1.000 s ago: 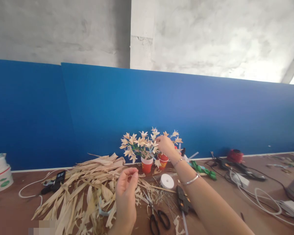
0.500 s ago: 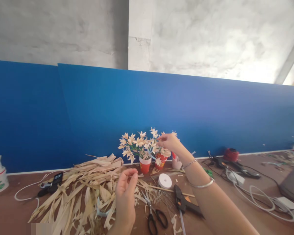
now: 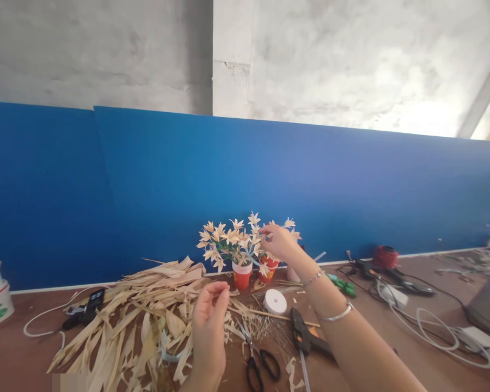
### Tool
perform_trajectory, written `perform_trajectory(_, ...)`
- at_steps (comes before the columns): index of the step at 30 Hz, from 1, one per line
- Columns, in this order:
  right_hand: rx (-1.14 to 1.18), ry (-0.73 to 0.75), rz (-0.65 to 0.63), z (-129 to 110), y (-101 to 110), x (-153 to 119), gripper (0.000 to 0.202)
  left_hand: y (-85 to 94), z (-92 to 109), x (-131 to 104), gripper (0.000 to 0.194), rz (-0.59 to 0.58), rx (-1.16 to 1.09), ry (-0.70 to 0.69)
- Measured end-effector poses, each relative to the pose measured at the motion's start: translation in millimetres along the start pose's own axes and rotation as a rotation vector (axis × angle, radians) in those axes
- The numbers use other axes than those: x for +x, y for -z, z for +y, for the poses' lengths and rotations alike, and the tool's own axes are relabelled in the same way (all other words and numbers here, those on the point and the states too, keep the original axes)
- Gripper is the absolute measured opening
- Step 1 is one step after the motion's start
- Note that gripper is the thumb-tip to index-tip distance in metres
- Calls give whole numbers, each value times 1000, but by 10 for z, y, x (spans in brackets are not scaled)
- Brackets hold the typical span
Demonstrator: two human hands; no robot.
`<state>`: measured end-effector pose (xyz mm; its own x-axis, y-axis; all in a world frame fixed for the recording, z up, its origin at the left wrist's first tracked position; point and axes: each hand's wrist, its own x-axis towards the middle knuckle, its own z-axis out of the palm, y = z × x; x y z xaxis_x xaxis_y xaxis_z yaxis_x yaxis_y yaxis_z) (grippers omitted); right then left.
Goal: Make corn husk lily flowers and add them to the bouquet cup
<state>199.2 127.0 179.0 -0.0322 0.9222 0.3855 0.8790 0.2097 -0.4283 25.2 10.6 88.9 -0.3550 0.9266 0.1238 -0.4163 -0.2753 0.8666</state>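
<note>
My right hand (image 3: pixel 281 243) reaches into the pale artificial flowers (image 3: pixel 231 236), its fingers closed at the edge of a blossom; the exact contact is too small to make out. The flowers stand on green and light-blue stems in a red-and-white paper cup (image 3: pixel 242 276). Behind it, a second red cup (image 3: pixel 268 269) holds more blossoms, partly covered by my hand. Lower down, my left hand (image 3: pixel 210 332) is raised above the table with thumb and fingers curled together; anything between the fingertips is hidden.
Dried husk strips (image 3: pixel 147 310) pile up on the left. Scissors (image 3: pixel 255 359), a white tape roll (image 3: pixel 275 301) and a black glue gun (image 3: pixel 308 337) lie in front of the cups. Cables (image 3: pixel 424 326) run across the right side. A blue panel (image 3: pixel 269 169) stands behind.
My right hand has shifted slightly left and down among the flowers, uncovering blossoms on its right and a green object on the table. My left hand has stayed put.
</note>
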Motion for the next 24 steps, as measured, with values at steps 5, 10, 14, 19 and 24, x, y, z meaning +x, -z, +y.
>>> perform_trajectory(5,14,17,49,58,160,-162,32,-36,3,-21,26,-29,25,-29)
perform_trajectory(10,260,99,447,-2,142,-589,26,-31,-67,-12,24,-194,260,-94)
perform_trajectory(14,418,133,399,-51,-214,-1006,37,38,-277,92,42,-410,523,-189)
perform_trajectory(19,315,267,131,-100,-792,-1329,43,155,-504,335,33,-295,862,-156)
perform_trajectory(24,124,210,-106,-131,-1042,-1441,32,354,-380,613,22,-283,952,-137)
